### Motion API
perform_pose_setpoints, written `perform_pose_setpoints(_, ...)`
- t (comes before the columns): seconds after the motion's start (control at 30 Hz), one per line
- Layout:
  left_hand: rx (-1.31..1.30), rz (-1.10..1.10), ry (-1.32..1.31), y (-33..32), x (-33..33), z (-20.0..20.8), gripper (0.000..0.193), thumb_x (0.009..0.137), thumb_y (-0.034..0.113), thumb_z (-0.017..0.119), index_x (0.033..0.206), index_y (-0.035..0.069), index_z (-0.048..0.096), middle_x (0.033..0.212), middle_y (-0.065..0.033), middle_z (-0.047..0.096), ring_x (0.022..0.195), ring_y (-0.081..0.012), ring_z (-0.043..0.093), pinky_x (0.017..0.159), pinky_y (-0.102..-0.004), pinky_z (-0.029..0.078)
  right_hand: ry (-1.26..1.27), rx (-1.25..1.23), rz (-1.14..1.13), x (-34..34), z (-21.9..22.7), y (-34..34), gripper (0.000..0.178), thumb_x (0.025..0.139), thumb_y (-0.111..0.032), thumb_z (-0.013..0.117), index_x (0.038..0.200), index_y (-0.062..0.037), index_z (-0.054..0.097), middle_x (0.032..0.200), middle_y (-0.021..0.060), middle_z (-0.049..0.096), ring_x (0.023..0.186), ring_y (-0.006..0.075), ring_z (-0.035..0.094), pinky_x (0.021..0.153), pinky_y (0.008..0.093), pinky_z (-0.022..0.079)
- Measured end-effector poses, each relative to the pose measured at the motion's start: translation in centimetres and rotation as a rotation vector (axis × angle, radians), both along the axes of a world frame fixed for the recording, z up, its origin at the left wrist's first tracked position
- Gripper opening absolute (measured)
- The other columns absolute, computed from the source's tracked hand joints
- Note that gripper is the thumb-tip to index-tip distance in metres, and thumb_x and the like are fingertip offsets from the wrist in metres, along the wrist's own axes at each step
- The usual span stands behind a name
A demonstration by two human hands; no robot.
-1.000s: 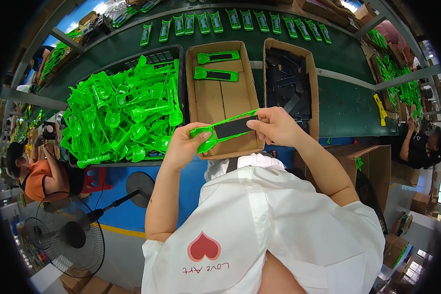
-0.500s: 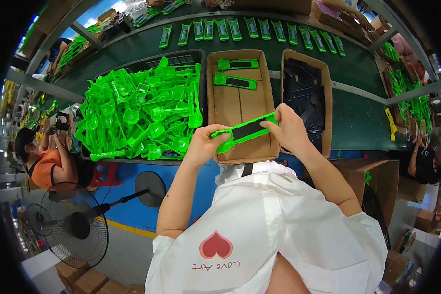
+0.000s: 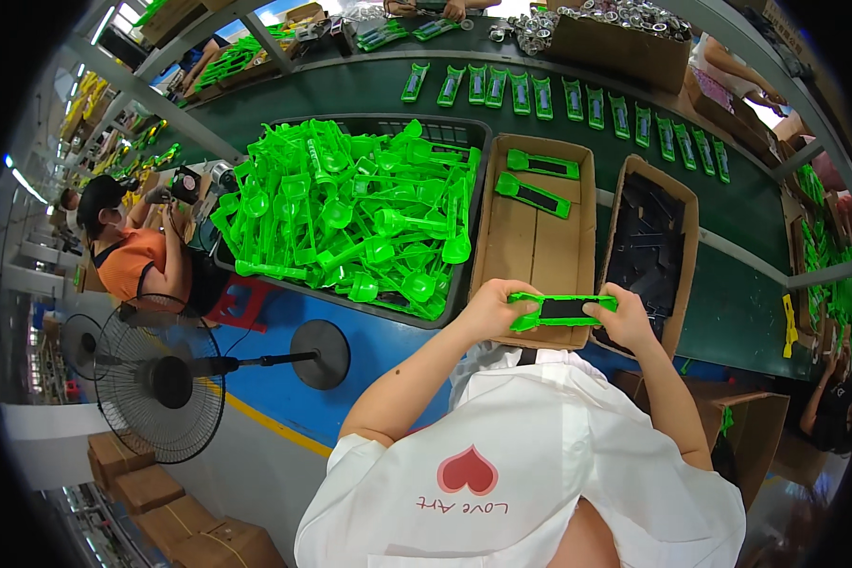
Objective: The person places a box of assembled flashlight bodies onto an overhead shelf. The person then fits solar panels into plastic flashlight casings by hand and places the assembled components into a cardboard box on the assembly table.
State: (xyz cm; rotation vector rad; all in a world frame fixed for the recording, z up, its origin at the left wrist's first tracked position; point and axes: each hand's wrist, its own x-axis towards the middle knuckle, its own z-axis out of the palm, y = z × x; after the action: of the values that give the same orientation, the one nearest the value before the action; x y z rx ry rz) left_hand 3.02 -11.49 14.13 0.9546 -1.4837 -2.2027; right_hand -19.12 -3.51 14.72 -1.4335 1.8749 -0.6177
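Both my hands hold a green plastic part (image 3: 528, 318) with a black strip (image 3: 562, 308) set along its middle. My left hand (image 3: 492, 310) grips its rounded left end. On the other end, my right hand (image 3: 627, 317) is closed, its thumb pressing the strip. The part lies level over the near end of a shallow cardboard box (image 3: 537, 241). At the far end of that box are two similar green parts (image 3: 542, 165) with black strips. To its right, another cardboard box (image 3: 688, 256) contains loose black strips (image 3: 649, 232).
Left of the boxes, a black crate (image 3: 476, 151) is heaped with green plastic parts (image 3: 350, 204). A row of green parts (image 3: 542, 97) lines the far green table. A fan (image 3: 170, 381) stands lower left, near a seated co-worker in orange (image 3: 133, 256). A yellow part (image 3: 789, 327) lies right.
The held part has gone from slanting up at its right end to level. My right hand has come lower, and its thumb is now on the strip. The whole view has shifted.
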Motion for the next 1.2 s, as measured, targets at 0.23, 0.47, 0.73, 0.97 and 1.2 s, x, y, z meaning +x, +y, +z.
perform_pose_setpoints(0.23,-0.892,-0.134,-0.483,0.6,-1.0,-0.7,0.022,0.068,0.02,0.063,0.078,0.0,0.059,0.073,-0.0145,0.059,0.072,-0.029,0.057,0.066,-0.0349,0.045,0.039,-0.106,-0.057,1.4,-1.4,1.2,0.027,0.072,-0.019,0.064,0.067,0.0001,0.046,0.051,0.0132,0.052,0.047,0.0189,0.053,0.046,0.03,0.039)
perform_pose_setpoints(0.47,-0.829,-0.023,-0.384,1.5,-4.3,-0.4,0.017,0.067,0.024,0.061,0.07,0.007,0.059,0.07,-0.016,0.057,0.071,-0.0339,0.055,0.062,-0.0418,0.043,-0.23,-0.095,0.084,1.3,0.0,0.6,0.047,0.066,-0.021,0.069,0.092,-0.0041,0.034,0.071,0.0094,0.047,0.064,0.0126,0.049,0.054,0.0271,0.041)
perform_pose_setpoints(0.73,-0.786,-0.305,-0.591,-1.4,-5.7,0.4,0.021,0.069,0.025,0.063,0.075,0.005,0.062,0.067,-0.0148,0.057,0.059,-0.0291,0.055,0.055,-0.036,0.043,-0.666,0.117,-0.112,1.0,-1.0,0.5,0.063,0.075,-0.023,0.062,0.12,-0.0026,0.022,0.073,0.0066,0.052,0.046,0.0091,0.047,0.04,0.0202,0.038)
perform_pose_setpoints(0.97,-1.888,-0.041,-0.827,-12.7,-7.9,-3.4,0.023,0.064,0.015,0.062,0.086,0.012,0.055,0.092,-0.0077,0.051,0.089,-0.0233,0.049,0.072,-0.036,0.039,-0.321,0.137,-0.263,-1.0,-2.3,3.6,0.055,0.076,-0.019,0.057,0.118,0.0039,0.03,0.079,0.0144,0.061,0.065,0.0168,0.058,0.061,0.0275,0.046)
perform_pose_setpoints(1.2,-1.178,-0.566,-1.067,-13.0,-8.1,-9.9,0.026,0.07,0.022,0.061,0.091,0.007,0.056,0.098,-0.0158,0.054,0.096,-0.0316,0.051,0.078,-0.0409,0.044,-0.326,0.15,-0.286,-4.4,-3.9,7.7,0.031,0.076,-0.02,0.057,0.098,0.0018,0.05,0.073,0.0101,0.06,0.057,0.0131,0.054,0.052,0.0261,0.044)
